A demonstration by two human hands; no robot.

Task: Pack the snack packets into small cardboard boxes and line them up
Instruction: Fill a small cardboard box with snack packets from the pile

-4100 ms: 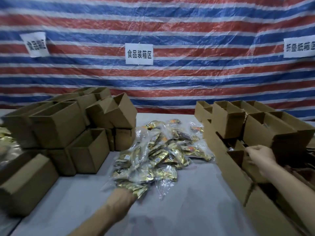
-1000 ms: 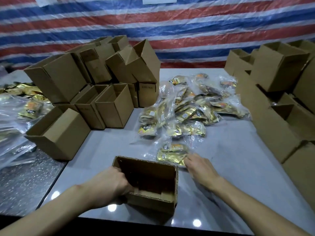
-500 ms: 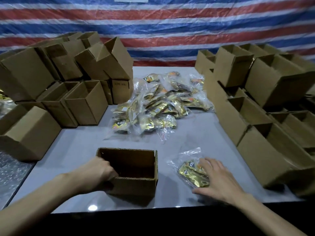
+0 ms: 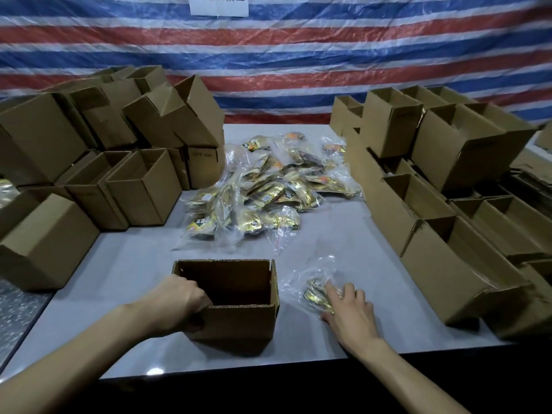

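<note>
Far left, at 10 o'clock from table centre, I see a stack of empty boxes (image 4: 89,162), some upright, some tipped on their sides. My left hand (image 4: 176,303) grips the near-left corner of the open box (image 4: 239,324), fingers curled over the wall and into the box, thumb side outside. The box stands upright near the front edge of the table (image 4: 134,264), at 6 o'clock, mouth up; I see nothing inside it. At 12 o'clock from it lies the pile (image 4: 268,189) of gold snack packets in clear bags, apart from the box. At 3 o'clock from the box, just beside it, one packet (image 4: 313,295) lies flat on the table. My right hand (image 4: 349,312) rests on top of it, fingers spread and straight, pressing rather than pinching. At 2 o'clock, rows of open boxes (image 4: 448,204) run along the right edge. A striped tarp (image 4: 268,55) hangs behind, a white sign (image 4: 219,6) at the top, cut off.
</note>
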